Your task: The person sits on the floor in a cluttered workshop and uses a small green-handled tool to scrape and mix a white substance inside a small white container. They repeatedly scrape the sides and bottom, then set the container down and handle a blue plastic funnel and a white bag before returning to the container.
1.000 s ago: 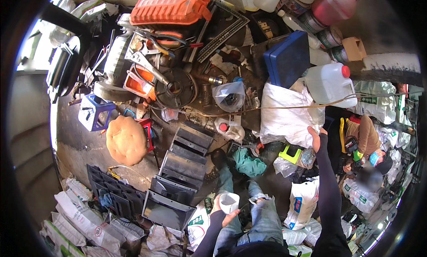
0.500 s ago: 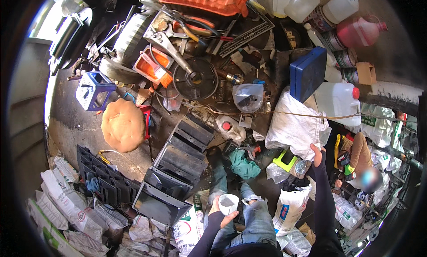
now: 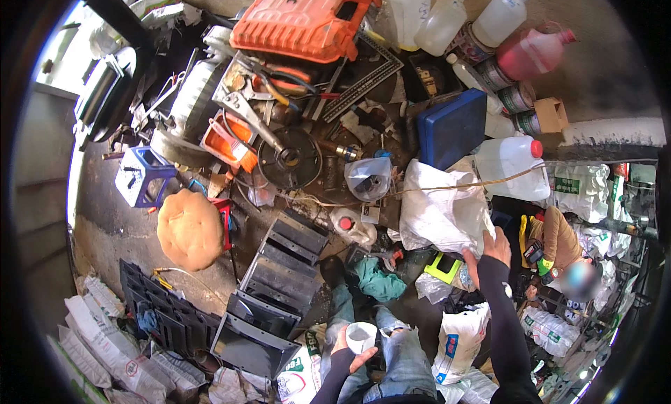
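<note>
My left hand is wrapped round a white cup, held upright over my lap; its inside looks greyish, and I cannot make out what is in it. My right hand reaches out to the near right corner of a white woven sack. Its thumb and fingers are spread apart, close by the sack's edge; whether they touch it I cannot tell. Just below the sack lie a lime-green plastic frame and a teal cloth.
A blue case and a red-capped jug stand beyond the sack. Black metal panels lie left of my legs, near a round tan cushion. An open white bag stands by my right knee. Another person sits at right.
The view has tilted, so the far things sit lower. My right hand has gone from pinching the sack's edge to fingers spread beside it. My left hand keeps the cup over my lap.
</note>
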